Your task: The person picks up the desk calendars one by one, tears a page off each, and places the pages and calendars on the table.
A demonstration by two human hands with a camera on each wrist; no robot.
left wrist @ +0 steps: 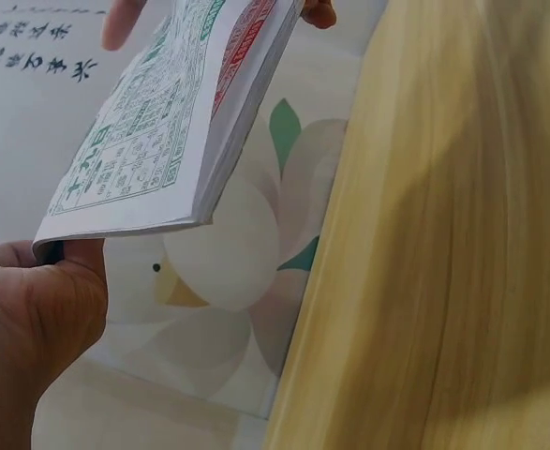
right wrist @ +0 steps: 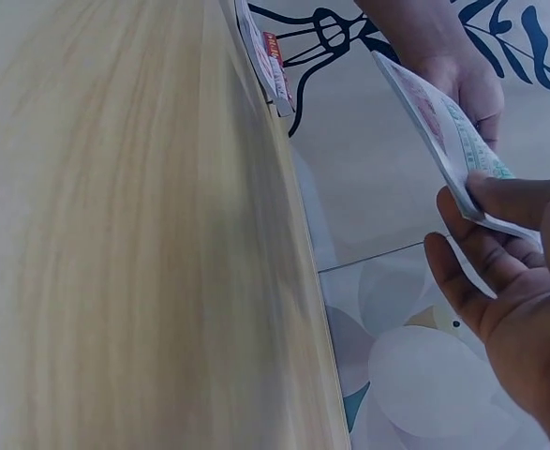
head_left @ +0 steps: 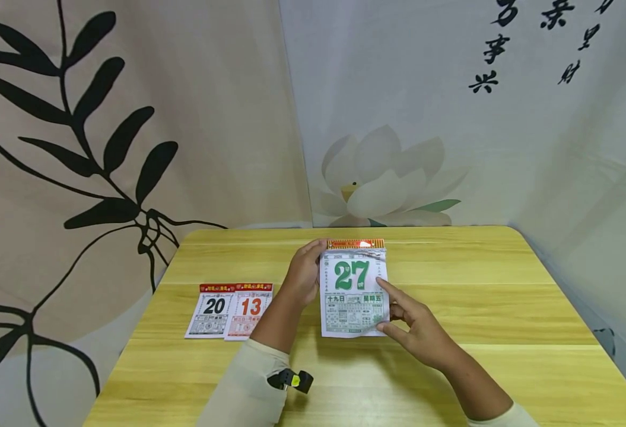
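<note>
A tear-off calendar pad with a large green 27 and a red and gold top band is held up above the table, facing the head camera. My left hand grips its upper left edge, the thumb near the top band. At the lower right corner my right hand pinches the pad, index finger extended along the right side. In the right wrist view the thumb lies on the printed face, with other fingers underneath. The left wrist view shows the front sheet bowed away from a red-printed sheet beneath.
Two more calendar pads lie side by side on the table at the left, one with a black 20 and one with a red 13. The wooden table ends at a printed cloth backdrop. A black strapped device sits on the left sleeve.
</note>
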